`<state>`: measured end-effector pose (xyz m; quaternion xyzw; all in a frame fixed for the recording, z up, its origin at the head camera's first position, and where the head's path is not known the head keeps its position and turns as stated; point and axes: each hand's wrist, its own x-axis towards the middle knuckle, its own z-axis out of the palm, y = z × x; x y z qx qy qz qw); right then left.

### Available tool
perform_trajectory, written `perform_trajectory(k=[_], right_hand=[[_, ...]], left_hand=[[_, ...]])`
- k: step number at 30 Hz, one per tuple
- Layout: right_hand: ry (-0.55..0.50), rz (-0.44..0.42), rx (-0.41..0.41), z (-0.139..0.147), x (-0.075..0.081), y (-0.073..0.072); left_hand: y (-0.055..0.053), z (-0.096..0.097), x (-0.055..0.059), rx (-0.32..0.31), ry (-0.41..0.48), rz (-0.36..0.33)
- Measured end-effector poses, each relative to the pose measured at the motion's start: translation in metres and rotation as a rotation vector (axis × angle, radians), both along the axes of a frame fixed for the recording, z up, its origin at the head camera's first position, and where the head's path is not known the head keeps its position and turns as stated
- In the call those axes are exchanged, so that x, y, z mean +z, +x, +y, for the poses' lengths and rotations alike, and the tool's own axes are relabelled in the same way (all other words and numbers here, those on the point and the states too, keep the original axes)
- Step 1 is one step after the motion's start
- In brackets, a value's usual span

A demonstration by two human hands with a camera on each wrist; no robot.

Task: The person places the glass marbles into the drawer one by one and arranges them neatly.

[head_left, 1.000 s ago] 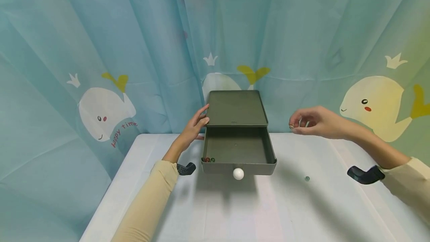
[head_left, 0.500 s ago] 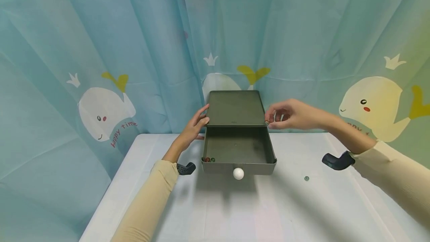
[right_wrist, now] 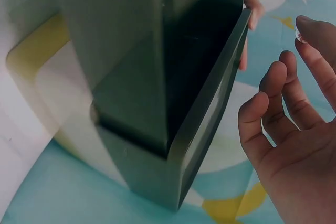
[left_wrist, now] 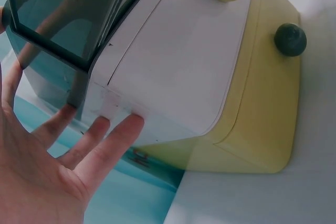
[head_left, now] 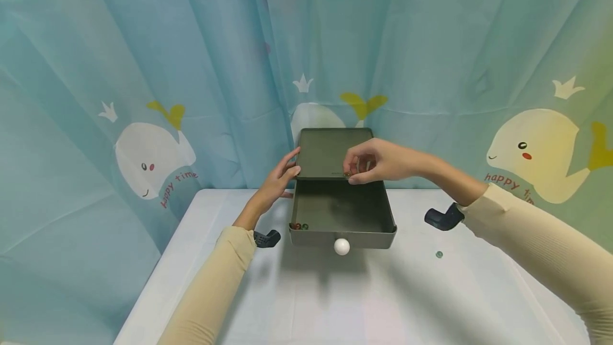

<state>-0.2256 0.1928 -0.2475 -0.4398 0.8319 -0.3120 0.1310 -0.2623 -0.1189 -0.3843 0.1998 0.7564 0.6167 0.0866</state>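
Note:
A dark green drawer (head_left: 345,214) with a white knob (head_left: 342,246) stands pulled out of a small drawer unit (head_left: 318,153). Red and green marbles (head_left: 305,227) lie in its front left corner. My right hand (head_left: 383,161) pinches a small marble (right_wrist: 300,35) between thumb and index finger, over the front edge of the unit's top. The other fingers of that hand curl loosely. My left hand (head_left: 273,185) touches the unit's left side, and its spread fingers (left_wrist: 107,148) press on the side wall in the left wrist view.
Below the green drawer are a white drawer (left_wrist: 173,51) and a yellow drawer (left_wrist: 270,93), both closed. One green marble (head_left: 439,254) lies on the white table (head_left: 239,302), right of the unit. Behind hangs a blue whale-print curtain (head_left: 225,68).
My right hand has moved left with the marble, from beside the unit to over its front top edge. The left hand and the drawer have stayed in place.

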Motion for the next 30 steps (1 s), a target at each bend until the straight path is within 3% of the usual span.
perform_trajectory(k=[8,17,30], right_hand=[[-0.008,-0.006,0.085,-0.03,-0.001,-0.009],[-0.021,-0.058,0.175,-0.057,-0.013,-0.012],[-0.037,-0.063,0.199,-0.067,-0.02,-0.008]], left_hand=[[-0.001,0.001,0.002,0.005,-0.002,-0.007],[0.001,0.003,0.002,0.005,-0.007,-0.025],[0.004,0.004,0.003,0.014,-0.02,-0.014]])
